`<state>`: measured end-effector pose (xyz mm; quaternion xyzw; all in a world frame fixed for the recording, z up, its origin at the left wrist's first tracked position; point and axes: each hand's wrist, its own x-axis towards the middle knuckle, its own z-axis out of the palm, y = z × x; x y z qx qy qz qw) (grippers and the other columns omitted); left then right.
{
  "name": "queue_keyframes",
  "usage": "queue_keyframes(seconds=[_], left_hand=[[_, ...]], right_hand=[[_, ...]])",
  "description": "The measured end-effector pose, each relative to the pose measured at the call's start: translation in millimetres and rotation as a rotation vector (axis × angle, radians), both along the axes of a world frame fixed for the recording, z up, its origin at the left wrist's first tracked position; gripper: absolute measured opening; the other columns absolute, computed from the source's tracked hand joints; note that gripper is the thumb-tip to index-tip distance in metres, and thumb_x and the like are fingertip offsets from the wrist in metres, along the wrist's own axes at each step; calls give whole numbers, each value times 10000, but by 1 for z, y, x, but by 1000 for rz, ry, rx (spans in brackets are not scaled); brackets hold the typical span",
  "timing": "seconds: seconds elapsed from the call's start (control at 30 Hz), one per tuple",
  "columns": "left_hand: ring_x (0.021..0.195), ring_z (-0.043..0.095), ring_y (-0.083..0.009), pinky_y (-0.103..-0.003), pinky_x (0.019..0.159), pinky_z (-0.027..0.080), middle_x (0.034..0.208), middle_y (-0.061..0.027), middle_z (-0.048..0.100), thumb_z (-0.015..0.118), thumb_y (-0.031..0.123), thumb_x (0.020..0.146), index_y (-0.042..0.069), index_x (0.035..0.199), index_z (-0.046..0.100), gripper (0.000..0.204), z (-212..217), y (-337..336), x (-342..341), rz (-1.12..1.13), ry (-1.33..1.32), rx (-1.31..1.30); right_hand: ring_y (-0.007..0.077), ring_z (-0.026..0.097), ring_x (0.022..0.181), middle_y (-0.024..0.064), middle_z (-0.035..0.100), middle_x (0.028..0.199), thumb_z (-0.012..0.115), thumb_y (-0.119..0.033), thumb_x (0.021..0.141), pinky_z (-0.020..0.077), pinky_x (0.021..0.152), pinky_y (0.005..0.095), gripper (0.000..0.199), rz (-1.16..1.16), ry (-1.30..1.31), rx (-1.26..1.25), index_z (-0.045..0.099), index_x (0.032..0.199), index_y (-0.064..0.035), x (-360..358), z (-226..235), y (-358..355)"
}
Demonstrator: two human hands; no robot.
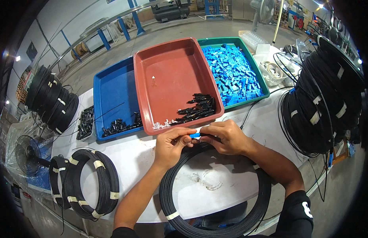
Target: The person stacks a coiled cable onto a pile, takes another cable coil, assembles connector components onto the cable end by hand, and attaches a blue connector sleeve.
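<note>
Bright, even indoor light, with strong fisheye bending.

Small lamps glare at the upper right and left rim; soft shadows lie under the hands on the white desk (215, 186). Corners go black, straight edges curve near the rim, the centre is sharp.

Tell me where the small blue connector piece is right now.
In the head view, the small blue connector piece is pinched between the left hand and right hand, just below the red plastic tray and above the black cable coil.
</note>
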<state>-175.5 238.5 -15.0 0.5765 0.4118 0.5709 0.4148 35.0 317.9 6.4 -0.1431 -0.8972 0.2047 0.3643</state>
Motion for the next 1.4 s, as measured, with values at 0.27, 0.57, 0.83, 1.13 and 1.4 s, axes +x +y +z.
queue_keyframes(seconds=[0.27, 0.57, 0.83, 1.13, 1.4], left_hand=[[818, 696, -142, -264, 754, 570, 978, -112, 725, 751, 53, 886, -51, 1119, 682, 264, 5, -4, -7, -5, 53, -82], [839, 727, -208, -279, 708, 580, 949, -128, 714, 724, 26, 892, -37, 1037, 684, 163, 5, -1, -23, 53, -120, -60], [905, 706, -182, -297, 810, 585, 1002, -130, 720, 759, -89, 805, -29, 999, 708, 210, 1, -4, -22, 150, 28, 184], [936, 701, -181, -295, 867, 575, 981, -128, 710, 764, -81, 798, -27, 1244, 577, 486, 6, -8, -17, 132, -85, 200], [927, 718, -201, -297, 864, 584, 958, -170, 714, 754, -111, 785, 9, 1385, 346, 736, 8, -7, -9, 111, -39, 217]], right_hand=[[284, 645, 595, 123, 685, 777, 767, -61, 818, 488, 538, 364, 202, 13, -40, 4, 701, 1008, -36, 1, 0, -1], [319, 672, 666, 149, 704, 824, 742, -123, 863, 514, 594, 386, 155, -46, 14, -31, 701, 972, -21, 0, 1, -1], [351, 684, 721, 177, 700, 841, 698, -163, 911, 529, 636, 400, 170, -15, 3, -103, 688, 981, -8, 0, 5, -2], [349, 680, 717, 171, 692, 821, 687, -161, 919, 521, 630, 406, 166, -11, -19, -136, 681, 973, -4, 1, 6, -3], [335, 676, 702, 148, 680, 800, 702, -149, 899, 513, 607, 402, 151, -1, -42, -86, 681, 962, -13, 2, 6, -2]])
